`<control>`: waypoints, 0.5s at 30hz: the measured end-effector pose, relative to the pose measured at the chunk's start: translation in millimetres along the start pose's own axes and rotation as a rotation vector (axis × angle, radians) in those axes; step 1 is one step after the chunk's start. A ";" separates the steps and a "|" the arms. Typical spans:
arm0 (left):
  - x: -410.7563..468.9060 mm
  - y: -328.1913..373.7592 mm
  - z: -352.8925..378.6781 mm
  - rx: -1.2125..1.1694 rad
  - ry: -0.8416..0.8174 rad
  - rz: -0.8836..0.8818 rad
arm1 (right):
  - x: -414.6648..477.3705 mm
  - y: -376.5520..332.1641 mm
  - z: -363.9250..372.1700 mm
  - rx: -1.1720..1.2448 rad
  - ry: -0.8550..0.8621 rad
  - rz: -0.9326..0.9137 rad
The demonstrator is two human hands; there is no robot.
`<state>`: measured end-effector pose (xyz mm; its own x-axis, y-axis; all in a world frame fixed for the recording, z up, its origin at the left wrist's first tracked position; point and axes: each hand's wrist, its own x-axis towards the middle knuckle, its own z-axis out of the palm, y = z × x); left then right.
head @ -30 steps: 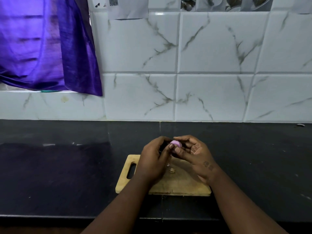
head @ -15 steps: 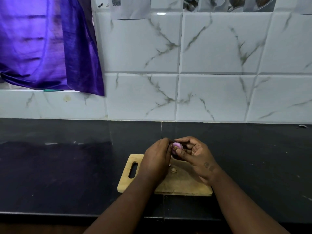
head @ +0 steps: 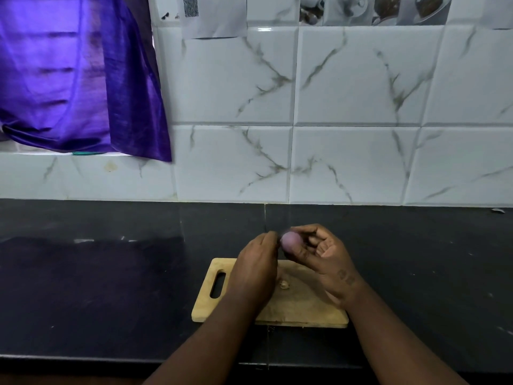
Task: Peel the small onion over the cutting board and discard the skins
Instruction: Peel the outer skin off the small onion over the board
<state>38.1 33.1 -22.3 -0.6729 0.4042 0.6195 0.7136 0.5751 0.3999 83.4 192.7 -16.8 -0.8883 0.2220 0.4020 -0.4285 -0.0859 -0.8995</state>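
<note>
A small pale-purple onion (head: 290,240) is pinched between the thumb and fingers of my right hand (head: 324,259), held above the far edge of the wooden cutting board (head: 302,309). My left hand (head: 254,269) sits just left of the onion with its fingertips curled together; whether they pinch a skin is hidden. A small scrap of onion skin (head: 283,284) lies on the board between my hands. The board has a handle slot at its left end and lies on the black countertop (head: 111,287).
A white marble-pattern tiled wall (head: 347,112) rises behind the counter. A purple cloth (head: 75,73) hangs at the upper left. A paper sheet with a printed code (head: 213,15) is stuck on the wall. The counter's front edge runs along the bottom.
My left hand's fingertips have drawn slightly left, away from the onion, so more of its purple surface shows. The view shifted slightly.
</note>
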 end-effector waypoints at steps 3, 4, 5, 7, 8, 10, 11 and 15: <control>0.9 -0.8 0.9 -0.068 0.030 -0.009 | 1.0 1.9 -1.5 -0.004 -0.019 0.003; 1.0 -1.6 1.4 -0.096 0.041 -0.011 | 1.2 2.5 -1.8 -0.021 -0.024 0.002; 0.9 -2.5 1.9 -0.120 0.052 -0.013 | 1.2 2.8 -1.8 -0.034 -0.029 0.001; 0.8 -3.6 2.5 -0.159 0.067 -0.013 | 1.2 2.9 -2.2 -0.060 -0.045 -0.006; 0.8 -3.9 3.1 -0.166 0.063 -0.013 | 1.1 3.6 -2.5 -0.073 -0.052 -0.009; 1.2 -4.8 4.7 -0.155 0.043 -0.011 | 0.6 4.3 -2.9 -0.094 -0.054 -0.009; 1.3 -5.9 5.7 -0.151 0.031 -0.008 | 0.4 4.6 -3.0 -0.107 -0.051 -0.011; 0.3 -6.2 6.6 -0.160 0.011 0.031 | 0.4 4.6 -3.7 -0.177 -0.060 -0.039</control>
<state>32.2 34.4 -29.1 -0.6482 0.4118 0.6405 0.7568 0.4414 0.4821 81.7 196.0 -21.4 -0.8822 0.1635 0.4416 -0.4314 0.0953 -0.8971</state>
